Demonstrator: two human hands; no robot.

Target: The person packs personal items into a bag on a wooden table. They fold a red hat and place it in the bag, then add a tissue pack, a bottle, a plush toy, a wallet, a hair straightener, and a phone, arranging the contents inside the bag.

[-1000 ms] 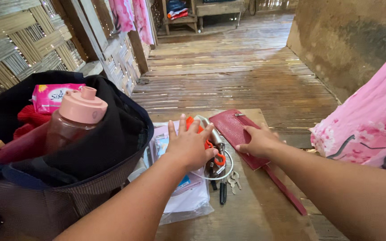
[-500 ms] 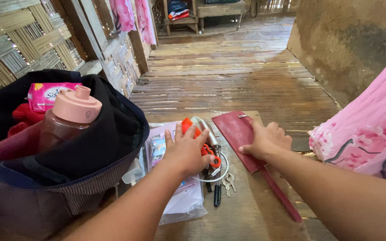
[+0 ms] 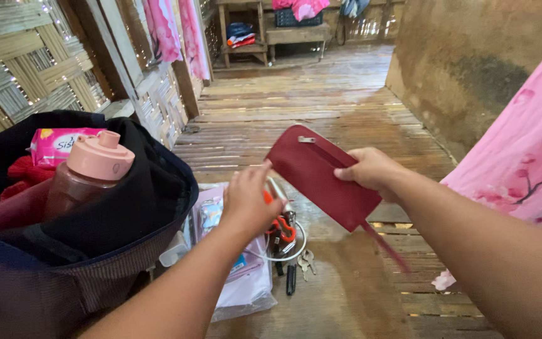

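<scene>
Bamboo floor, wooden desk (image 3: 346, 295) below. Your right hand (image 3: 371, 171) has fingers clamped on red pouch (image 3: 321, 176), lifted clear of desk. Your left hand (image 3: 249, 201), fingers loosely spread, holding nothing, hovers over orange scissors (image 3: 281, 227) beside black bag (image 3: 114, 213).

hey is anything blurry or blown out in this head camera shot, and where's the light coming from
Head view: the red pouch in the right hand and its dangling strap are motion-blurred, the left hand slightly soft; the bag and pink-capped bottle stay sharp. Daylight pricks through the woven wall in small bright spots; a soft sheen lies on the slatted floor.
</scene>
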